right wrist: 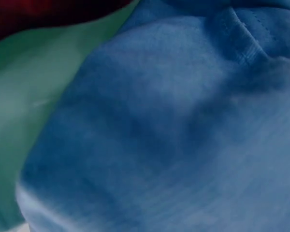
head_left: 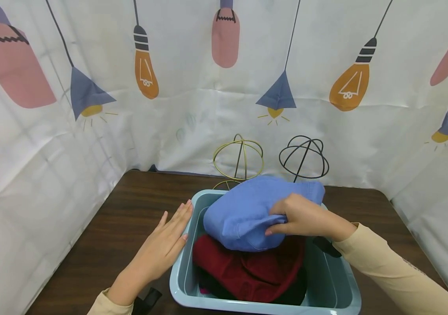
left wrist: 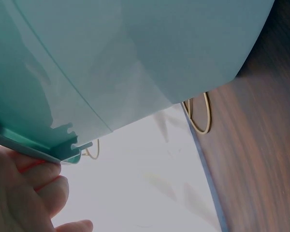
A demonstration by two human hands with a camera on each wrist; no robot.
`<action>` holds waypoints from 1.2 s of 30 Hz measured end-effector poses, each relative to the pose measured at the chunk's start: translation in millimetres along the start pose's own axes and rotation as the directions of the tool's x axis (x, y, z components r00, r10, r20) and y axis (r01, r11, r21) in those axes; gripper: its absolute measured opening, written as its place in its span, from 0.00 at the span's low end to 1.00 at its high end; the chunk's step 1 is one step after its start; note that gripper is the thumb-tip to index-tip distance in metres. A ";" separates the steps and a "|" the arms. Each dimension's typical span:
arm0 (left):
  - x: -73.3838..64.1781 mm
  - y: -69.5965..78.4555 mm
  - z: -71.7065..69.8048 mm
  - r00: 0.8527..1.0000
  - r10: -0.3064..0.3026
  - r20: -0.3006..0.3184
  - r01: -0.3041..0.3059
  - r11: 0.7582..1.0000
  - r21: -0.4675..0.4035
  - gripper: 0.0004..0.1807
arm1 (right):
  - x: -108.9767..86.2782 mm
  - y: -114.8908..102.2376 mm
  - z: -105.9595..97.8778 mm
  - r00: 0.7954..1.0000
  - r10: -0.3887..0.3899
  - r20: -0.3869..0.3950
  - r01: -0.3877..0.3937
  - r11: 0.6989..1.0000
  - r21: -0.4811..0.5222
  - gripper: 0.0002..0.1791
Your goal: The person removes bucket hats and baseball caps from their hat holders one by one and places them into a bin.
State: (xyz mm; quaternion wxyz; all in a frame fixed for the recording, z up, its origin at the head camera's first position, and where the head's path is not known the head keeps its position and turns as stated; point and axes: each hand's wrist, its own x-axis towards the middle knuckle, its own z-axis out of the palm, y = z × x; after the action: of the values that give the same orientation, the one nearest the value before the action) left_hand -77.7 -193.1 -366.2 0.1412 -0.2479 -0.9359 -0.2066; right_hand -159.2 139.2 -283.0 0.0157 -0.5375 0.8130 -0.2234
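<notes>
My right hand (head_left: 302, 216) pinches the near edge of a soft blue cloth hat (head_left: 239, 214), its thumb and fingers gathering the fabric. The hat is over the back half of a light blue plastic bin (head_left: 216, 304) and fills most of the right wrist view. Beneath it in the bin lies a dark red hat (head_left: 247, 271), on top of darker cloth that is mostly hidden. My left hand (head_left: 159, 249) rests against the bin's left rim with straight fingers. In the left wrist view, those fingers (left wrist: 48, 176) touch the bin's rim from outside.
Behind the bin stand a gold wire hat stand (head_left: 262, 159) and a black wire hat stand (head_left: 328, 166), near the back edge of a dark wooden table (head_left: 129, 210). A white curtain (head_left: 192, 118) printed with lamps surrounds the table at the back and sides.
</notes>
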 end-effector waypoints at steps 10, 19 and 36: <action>0.1 -0.4 -0.3 1.000 -0.001 0.005 0.001 1.000 -0.006 0.30 | -5.1 -7.7 17.2 0.998 -0.058 -0.014 0.058 0.998 0.015 0.09; 0.2 -0.1 0.0 1.000 0.005 0.002 -0.005 1.000 -0.008 0.30 | -3.6 -10.5 27.5 0.999 -0.045 -0.008 0.045 0.999 -0.029 0.09; 0.8 -0.4 -0.6 1.000 0.002 0.010 -0.002 1.000 0.003 0.31 | -16.8 -16.8 44.2 0.991 -0.104 0.086 0.109 0.992 -0.056 0.10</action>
State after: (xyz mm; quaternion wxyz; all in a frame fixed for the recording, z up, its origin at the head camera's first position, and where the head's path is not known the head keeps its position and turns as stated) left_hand -78.5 -193.3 -365.5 0.1371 -0.2494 -0.9367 -0.2037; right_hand -125.9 133.3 -319.9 0.0212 -0.5890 0.7883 -0.1767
